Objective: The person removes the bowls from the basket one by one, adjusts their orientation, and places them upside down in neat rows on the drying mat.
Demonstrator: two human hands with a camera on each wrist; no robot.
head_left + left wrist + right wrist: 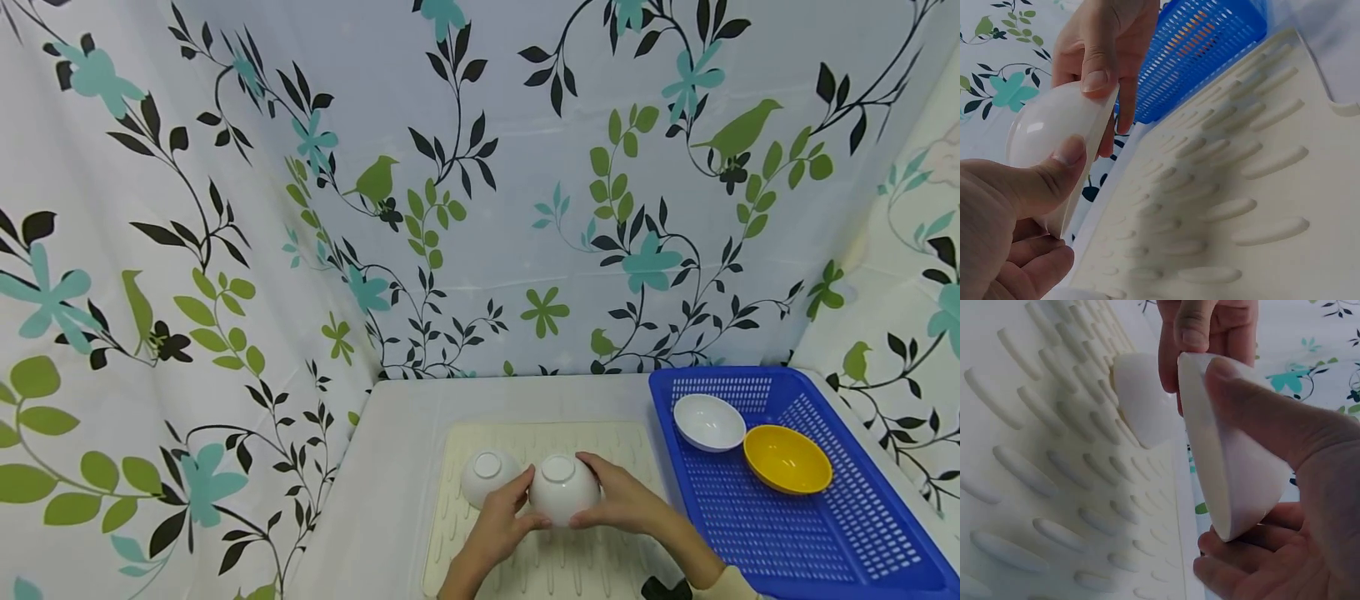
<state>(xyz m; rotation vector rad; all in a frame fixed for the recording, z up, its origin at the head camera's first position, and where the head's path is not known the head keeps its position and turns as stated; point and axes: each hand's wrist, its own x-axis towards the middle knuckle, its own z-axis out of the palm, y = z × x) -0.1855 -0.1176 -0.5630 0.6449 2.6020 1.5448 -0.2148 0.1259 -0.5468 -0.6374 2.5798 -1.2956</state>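
Both hands hold one white bowl [564, 493] upside down, its foot ring facing up, above the cream ridged drying mat [585, 562]. My left hand [497, 518] grips the bowl's left side, thumb on the outer wall and fingers at the rim. On the opposite side, my right hand [626, 497] pinches the rim in the same way. In both wrist views the held bowl [1054, 125] is raised off the mat. A second white bowl [483, 479] lies upside down on the mat, just left of the held one; the right wrist view shows this bowl [1144, 397] too.
A blue perforated basket [795, 542] stands to the right of the mat, holding a white bowl [708, 422] and a yellow bowl [787, 460], both open side up. The white table [360, 500] extends left of the mat. A patterned curtain [480, 208] hangs behind and around.
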